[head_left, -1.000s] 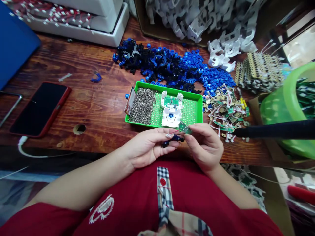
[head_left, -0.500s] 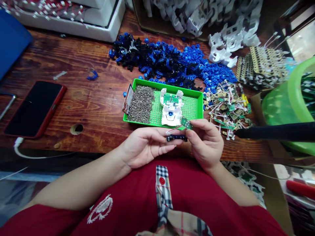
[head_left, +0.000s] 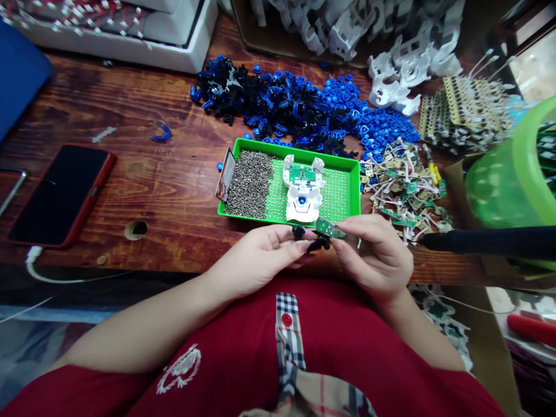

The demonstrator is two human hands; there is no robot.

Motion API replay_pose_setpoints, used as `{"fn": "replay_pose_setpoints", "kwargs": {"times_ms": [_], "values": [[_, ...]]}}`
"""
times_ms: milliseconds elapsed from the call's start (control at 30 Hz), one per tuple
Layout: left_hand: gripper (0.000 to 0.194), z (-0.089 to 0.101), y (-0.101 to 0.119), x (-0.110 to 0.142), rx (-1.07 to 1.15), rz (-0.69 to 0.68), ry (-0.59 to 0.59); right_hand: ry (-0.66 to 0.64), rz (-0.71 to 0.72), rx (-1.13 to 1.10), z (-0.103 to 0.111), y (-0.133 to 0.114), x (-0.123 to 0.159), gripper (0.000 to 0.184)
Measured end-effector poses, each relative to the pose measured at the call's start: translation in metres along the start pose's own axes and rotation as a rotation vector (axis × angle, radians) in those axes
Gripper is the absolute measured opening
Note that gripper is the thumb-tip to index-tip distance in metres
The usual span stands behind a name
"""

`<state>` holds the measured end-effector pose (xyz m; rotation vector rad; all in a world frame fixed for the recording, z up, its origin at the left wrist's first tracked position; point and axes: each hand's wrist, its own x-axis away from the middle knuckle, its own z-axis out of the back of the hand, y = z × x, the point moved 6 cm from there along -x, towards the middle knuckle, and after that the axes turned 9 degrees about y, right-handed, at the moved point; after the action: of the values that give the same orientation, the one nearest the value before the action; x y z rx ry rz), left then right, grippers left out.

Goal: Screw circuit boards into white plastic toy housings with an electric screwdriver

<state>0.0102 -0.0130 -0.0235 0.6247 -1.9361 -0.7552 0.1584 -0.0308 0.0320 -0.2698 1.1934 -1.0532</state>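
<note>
My left hand [head_left: 264, 255] is closed on a small black plastic part [head_left: 319, 243], its thumb lying along the near side. Between the thumb and forefinger of my right hand [head_left: 376, 255] is a small green circuit board [head_left: 329, 229], held just above the black part; whether the two touch I cannot tell. Just beyond my hands is a green tray [head_left: 354, 191], with many small screws [head_left: 249, 185] in its left half. Two white plastic housings lie in it, one with a green board [head_left: 303, 174], the nearer one [head_left: 303, 211] with a blue button.
Behind the tray spreads a heap of blue and black plastic parts [head_left: 278, 104]. Wired boards [head_left: 403, 197] lie to the right, before a green bucket [head_left: 490, 179]. A dark rod [head_left: 486, 240] juts in from the right. At left are a phone [head_left: 61, 194] and a table hole [head_left: 135, 230].
My left hand has turned from palm up with fingers out to gripping the black part with its thumb over. The circuit board has tilted and come down closer to that part.
</note>
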Motion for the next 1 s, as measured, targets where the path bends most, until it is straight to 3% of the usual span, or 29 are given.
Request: {"fn": "replay_pose_setpoints", "kwargs": {"times_ms": [167,433,533,700,1000], "values": [[0.017,0.007,0.002,0.001,-0.127,-0.076,0.090,0.143,0.060,0.144,0.005,-0.001,0.000,0.044],[0.016,0.001,0.006,0.004,-0.144,-0.143,0.055,-0.166,0.000,-0.074,-0.017,-0.006,-0.002,0.033],[0.015,0.003,0.007,0.005,-0.156,-0.197,0.080,-0.146,-0.040,-0.107,-0.016,-0.005,0.001,0.034],[0.016,0.004,0.009,0.007,-0.214,-0.250,0.103,-0.052,-0.232,-0.168,-0.013,0.006,0.006,0.034],[0.012,0.007,0.019,0.012,-0.325,-0.414,0.164,-0.123,-0.294,-0.179,-0.020,0.005,0.005,0.030]]}}
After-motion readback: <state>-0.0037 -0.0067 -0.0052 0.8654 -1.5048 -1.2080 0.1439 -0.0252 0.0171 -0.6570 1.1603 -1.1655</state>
